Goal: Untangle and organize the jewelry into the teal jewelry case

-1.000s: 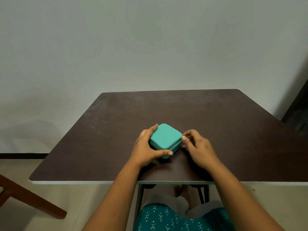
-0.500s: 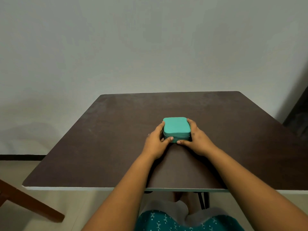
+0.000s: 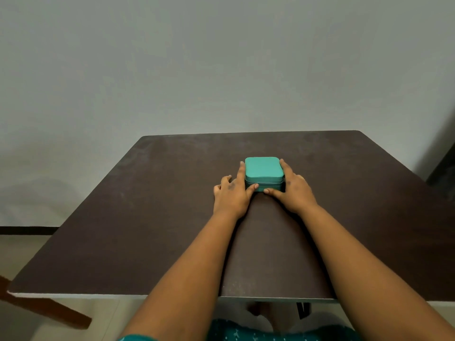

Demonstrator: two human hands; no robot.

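Note:
The teal jewelry case (image 3: 263,168) sits closed on the dark table (image 3: 152,217), square to me, a little beyond the middle. My left hand (image 3: 232,193) is at its left front corner: the index finger lies straight along the left side and the thumb tip touches the front wall. The other left fingers rest on the table beside it. My right hand (image 3: 294,190) mirrors this at the right front corner, with fingers straight along the right side and the thumb on the front wall. No jewelry is visible.
The table's far edge meets a plain grey wall (image 3: 221,70). A wooden chair leg (image 3: 46,311) pokes in at the lower left, below the table's near edge. A dark panel (image 3: 445,173) stands at the right.
The case was turned from a diamond angle to square and slid away from me. Both hands moved forward with it and now frame its front corners.

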